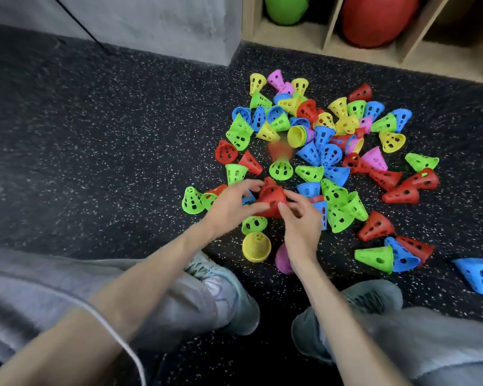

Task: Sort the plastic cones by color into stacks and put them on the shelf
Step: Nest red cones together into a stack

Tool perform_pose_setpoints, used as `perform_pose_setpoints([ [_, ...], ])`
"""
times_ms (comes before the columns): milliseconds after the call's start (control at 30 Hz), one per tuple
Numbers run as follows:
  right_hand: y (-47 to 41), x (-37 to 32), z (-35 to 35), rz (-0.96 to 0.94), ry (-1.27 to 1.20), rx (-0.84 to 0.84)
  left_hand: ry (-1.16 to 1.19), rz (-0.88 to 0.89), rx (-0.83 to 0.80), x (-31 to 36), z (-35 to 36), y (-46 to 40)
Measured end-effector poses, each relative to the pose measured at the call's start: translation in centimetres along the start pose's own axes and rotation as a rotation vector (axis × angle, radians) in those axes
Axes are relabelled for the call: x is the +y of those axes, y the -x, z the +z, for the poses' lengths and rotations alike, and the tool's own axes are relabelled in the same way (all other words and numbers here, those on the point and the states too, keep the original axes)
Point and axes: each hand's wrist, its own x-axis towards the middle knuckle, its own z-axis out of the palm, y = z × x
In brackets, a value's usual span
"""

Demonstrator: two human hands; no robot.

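While a person crouches on the speckled floor [95, 135], the left hand [229, 207] and right hand [301, 224] curl their fingers around a small stack of red cones [271, 200]. Beyond lies the unsorted pile of cones [318, 146], every color mixed. Farther off, the wooden shelf [329, 29] holds only balls, so nearly all the sorting appears to remain.
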Motion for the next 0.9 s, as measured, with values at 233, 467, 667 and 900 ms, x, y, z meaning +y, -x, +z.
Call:
perform_pose_setpoints([
  [233, -0.2, 2.0, 0.1, 0.090, 0.009, 0.055, -0.217, -0.254, 0.120, -7.0, -3.4, -2.2],
  [467, -0.1, 2.7, -0.9, 0.128, 0.028, 0.079, -0.363, -0.309, -0.010, -7.4, -2.8, -3.1],
  [667, 0.1, 2.4, -0.9, 0.118, -0.003, 0.059, -0.376, -0.330, -0.094, -8.1, -1.7, -1.8],
  [900, 0.4, 2.2, -1.3, 0.122, -0.001, 0.049, -0.132, -0.363, 0.055, -8.1, -0.1, -1.3],
])
